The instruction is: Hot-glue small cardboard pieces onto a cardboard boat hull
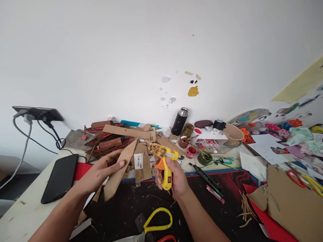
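Observation:
My left hand [107, 168] grips a long cardboard piece [120, 173] with a pointed far end, thumb on its face and fingers behind. In my right hand [178, 176] is a yellow hot glue gun [167, 174] with an orange trigger; its stained nozzle end points left, toward the cardboard. The two are a short way apart. Beyond them lies a cardboard scrap with a white label [138, 161]. Yellow-handled scissors [158, 220] rest on the dark mat below my hands.
Brown boat-like models [108, 143] are heaped at the back left. A black flask [180, 121] stands by the wall near paint pots [191, 152]. A phone [60, 178] lies left; a green utility knife [208, 180] and a large cardboard sheet [295, 205] are at right.

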The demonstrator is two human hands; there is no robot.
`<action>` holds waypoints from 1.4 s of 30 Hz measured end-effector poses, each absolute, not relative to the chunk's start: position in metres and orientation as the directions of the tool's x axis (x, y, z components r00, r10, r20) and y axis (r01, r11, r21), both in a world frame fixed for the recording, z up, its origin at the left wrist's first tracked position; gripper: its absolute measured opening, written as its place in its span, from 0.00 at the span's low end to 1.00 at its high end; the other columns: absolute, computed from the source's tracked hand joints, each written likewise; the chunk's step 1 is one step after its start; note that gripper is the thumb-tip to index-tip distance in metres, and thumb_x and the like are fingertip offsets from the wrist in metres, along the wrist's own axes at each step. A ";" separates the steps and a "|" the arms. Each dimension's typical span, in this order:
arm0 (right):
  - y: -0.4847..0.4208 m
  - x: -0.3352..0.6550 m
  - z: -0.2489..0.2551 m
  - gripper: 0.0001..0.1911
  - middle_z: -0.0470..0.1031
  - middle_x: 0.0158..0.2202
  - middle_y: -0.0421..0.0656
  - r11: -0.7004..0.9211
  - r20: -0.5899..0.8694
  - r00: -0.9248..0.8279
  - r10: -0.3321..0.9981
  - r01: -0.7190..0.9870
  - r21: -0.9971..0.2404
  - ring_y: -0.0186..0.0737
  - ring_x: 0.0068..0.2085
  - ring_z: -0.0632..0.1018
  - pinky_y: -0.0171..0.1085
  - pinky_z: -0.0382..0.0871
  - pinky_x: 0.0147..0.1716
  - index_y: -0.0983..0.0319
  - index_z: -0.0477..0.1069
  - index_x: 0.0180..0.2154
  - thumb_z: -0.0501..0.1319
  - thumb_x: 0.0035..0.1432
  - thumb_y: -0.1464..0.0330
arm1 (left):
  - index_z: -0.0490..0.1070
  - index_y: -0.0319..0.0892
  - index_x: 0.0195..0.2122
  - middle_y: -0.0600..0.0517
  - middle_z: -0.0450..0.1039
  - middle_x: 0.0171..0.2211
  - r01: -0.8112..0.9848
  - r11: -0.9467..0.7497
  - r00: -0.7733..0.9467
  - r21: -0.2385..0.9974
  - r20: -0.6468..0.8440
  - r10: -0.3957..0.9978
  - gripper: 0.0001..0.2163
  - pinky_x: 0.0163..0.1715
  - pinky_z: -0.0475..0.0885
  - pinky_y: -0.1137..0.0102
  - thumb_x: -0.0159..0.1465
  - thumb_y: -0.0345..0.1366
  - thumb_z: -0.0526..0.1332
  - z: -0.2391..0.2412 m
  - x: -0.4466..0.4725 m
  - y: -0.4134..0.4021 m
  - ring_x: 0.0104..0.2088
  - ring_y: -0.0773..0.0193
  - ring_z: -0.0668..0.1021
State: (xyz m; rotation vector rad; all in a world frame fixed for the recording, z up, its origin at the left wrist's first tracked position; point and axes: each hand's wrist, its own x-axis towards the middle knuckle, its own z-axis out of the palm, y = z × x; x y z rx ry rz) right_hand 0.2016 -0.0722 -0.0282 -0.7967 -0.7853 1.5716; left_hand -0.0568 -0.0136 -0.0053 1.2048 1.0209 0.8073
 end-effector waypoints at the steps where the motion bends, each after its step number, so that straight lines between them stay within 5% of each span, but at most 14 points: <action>1: -0.072 0.201 -0.030 0.32 0.69 0.15 0.37 -0.122 -0.071 -0.112 0.991 -0.552 -0.825 0.33 0.14 0.66 0.31 0.62 0.13 0.64 0.77 0.35 0.68 0.61 0.39 | 0.85 0.50 0.56 0.42 0.86 0.57 0.042 0.202 0.345 0.978 -0.204 0.916 0.30 0.51 0.84 0.57 0.55 0.56 0.79 -0.008 -0.058 -0.014 0.55 0.36 0.86; 10: -0.081 0.198 -0.051 0.29 0.66 0.13 0.36 -0.194 -0.154 -0.119 0.981 -0.549 -0.813 0.34 0.13 0.67 0.31 0.59 0.12 0.62 0.73 0.30 0.70 0.61 0.42 | 0.86 0.51 0.54 0.42 0.85 0.58 0.099 0.237 0.291 0.966 -0.256 0.922 0.27 0.58 0.80 0.55 0.56 0.56 0.78 -0.023 -0.065 -0.018 0.59 0.34 0.83; 18: -0.087 0.196 -0.040 0.31 0.62 0.12 0.32 -0.126 -0.109 -0.065 0.992 -0.391 -0.912 0.35 0.14 0.68 0.33 0.63 0.15 0.60 0.72 0.30 0.68 0.60 0.38 | 0.88 0.55 0.44 0.46 0.89 0.48 0.258 0.237 0.207 0.937 -0.293 0.933 0.24 0.55 0.81 0.51 0.49 0.60 0.79 -0.013 -0.057 -0.020 0.57 0.30 0.83; 36: -0.089 0.197 -0.044 0.32 0.60 0.14 0.33 -0.070 -0.086 0.069 0.994 -0.204 -0.976 0.32 0.14 0.67 0.31 0.62 0.15 0.58 0.64 0.24 0.63 0.64 0.39 | 0.88 0.57 0.51 0.49 0.87 0.54 0.401 0.088 0.275 0.912 -0.211 0.938 0.25 0.61 0.78 0.49 0.55 0.59 0.76 -0.009 -0.061 -0.021 0.59 0.30 0.82; 42: -0.090 0.197 -0.047 0.33 0.60 0.13 0.33 -0.085 -0.103 0.084 0.991 -0.194 -0.977 0.31 0.14 0.67 0.31 0.62 0.15 0.58 0.64 0.22 0.63 0.64 0.39 | 0.84 0.47 0.59 0.44 0.85 0.59 0.410 0.037 0.368 0.911 -0.202 0.908 0.31 0.58 0.80 0.55 0.61 0.62 0.71 -0.011 -0.064 -0.021 0.58 0.37 0.83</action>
